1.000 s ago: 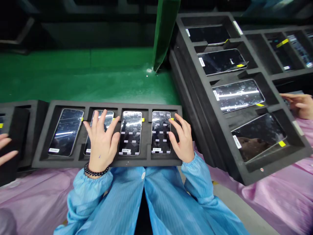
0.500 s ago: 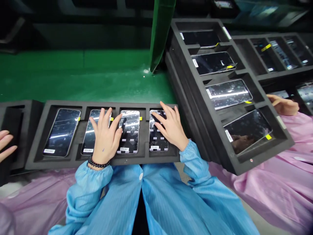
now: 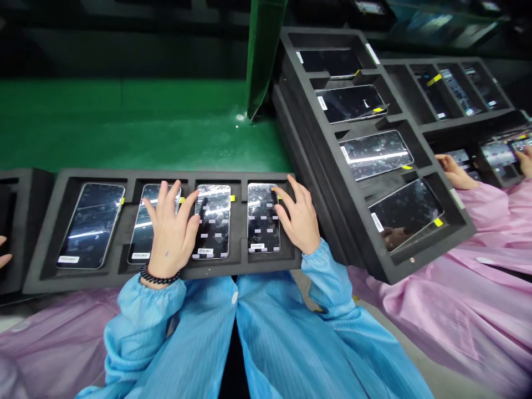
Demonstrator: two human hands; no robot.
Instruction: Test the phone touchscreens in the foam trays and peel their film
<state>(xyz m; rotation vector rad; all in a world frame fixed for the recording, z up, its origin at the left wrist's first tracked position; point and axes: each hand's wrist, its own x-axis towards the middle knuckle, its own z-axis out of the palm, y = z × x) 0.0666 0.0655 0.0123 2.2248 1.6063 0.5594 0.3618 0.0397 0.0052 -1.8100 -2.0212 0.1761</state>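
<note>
phones (image 3: 90, 225) in foam tray (image 3: 245, 266): our left hand (image 3: 169, 235) spread over second, third; right hand (image 3: 300, 220) spread at fourth; nothing pinched.

Front foam tray (image 3: 103, 282) — 4 phones (image 3: 90, 225); side tray (image 3: 399, 265) — 4 more; own hands (image 3: 170, 235) — 2.
</note>
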